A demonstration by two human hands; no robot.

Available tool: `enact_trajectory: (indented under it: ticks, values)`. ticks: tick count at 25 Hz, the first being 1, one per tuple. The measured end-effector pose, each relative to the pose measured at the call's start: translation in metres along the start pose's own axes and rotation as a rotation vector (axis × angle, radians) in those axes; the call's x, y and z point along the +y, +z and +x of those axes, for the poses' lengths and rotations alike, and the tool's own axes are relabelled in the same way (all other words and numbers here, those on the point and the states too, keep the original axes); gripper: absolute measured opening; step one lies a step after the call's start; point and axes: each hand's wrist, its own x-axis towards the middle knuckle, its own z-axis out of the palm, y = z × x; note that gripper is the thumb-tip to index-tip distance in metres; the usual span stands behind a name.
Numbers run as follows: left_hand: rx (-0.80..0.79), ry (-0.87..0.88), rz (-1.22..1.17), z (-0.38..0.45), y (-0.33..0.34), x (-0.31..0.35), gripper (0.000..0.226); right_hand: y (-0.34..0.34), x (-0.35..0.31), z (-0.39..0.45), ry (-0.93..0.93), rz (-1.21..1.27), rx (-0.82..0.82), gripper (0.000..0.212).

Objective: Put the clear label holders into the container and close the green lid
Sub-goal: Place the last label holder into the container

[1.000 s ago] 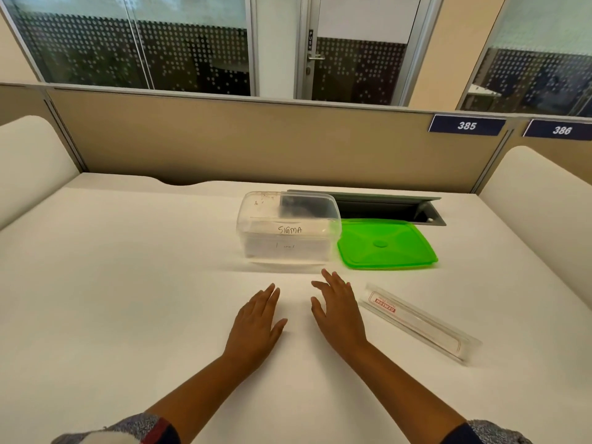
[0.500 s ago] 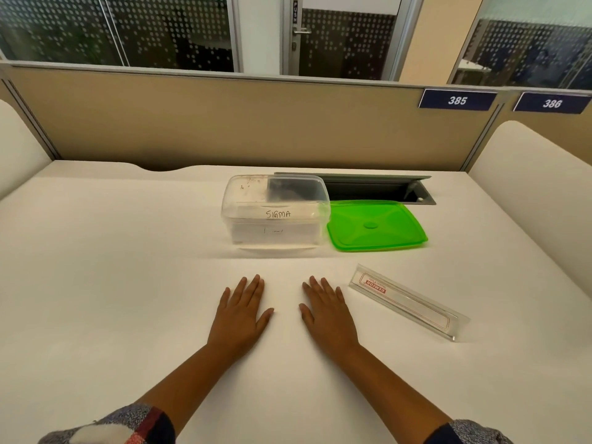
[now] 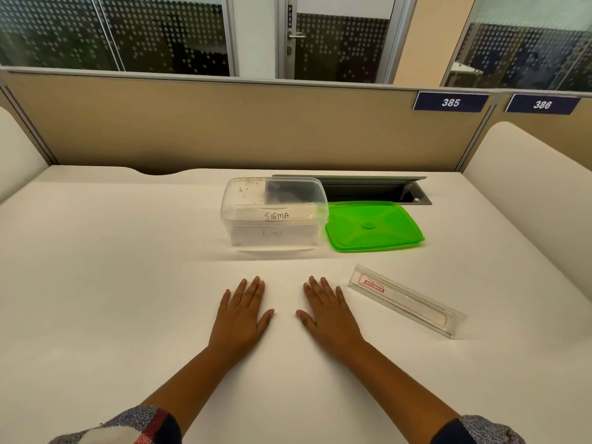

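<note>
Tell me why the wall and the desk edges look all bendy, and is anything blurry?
Head view: the wide lens curves the beige partition and stretches the desk at the edges; soft, even light, faint shadow under the clear container; hands and green lid look sharp.

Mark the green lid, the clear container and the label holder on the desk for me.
green lid (image 3: 373,226): head view, on its flat top near the centre button.
clear container (image 3: 275,216): head view, on the front wall at the handwritten SIGMA.
label holder (image 3: 405,299): head view, on the middle of its clear face.
</note>
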Motion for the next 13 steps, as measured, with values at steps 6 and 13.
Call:
enact_trajectory:
  ticks: [6, 13]
  values:
    - [-0.01, -0.003, -0.005, 0.0, 0.0, -0.001, 0.107, -0.032, 0.032, 0.004, 0.136, -0.115, 0.414, 0.06]
    - [-0.028, -0.005, -0.025, 0.0, 0.0, -0.001, 0.108, -0.051, 0.061, 0.013, 0.416, -0.15, 0.269, 0.035]
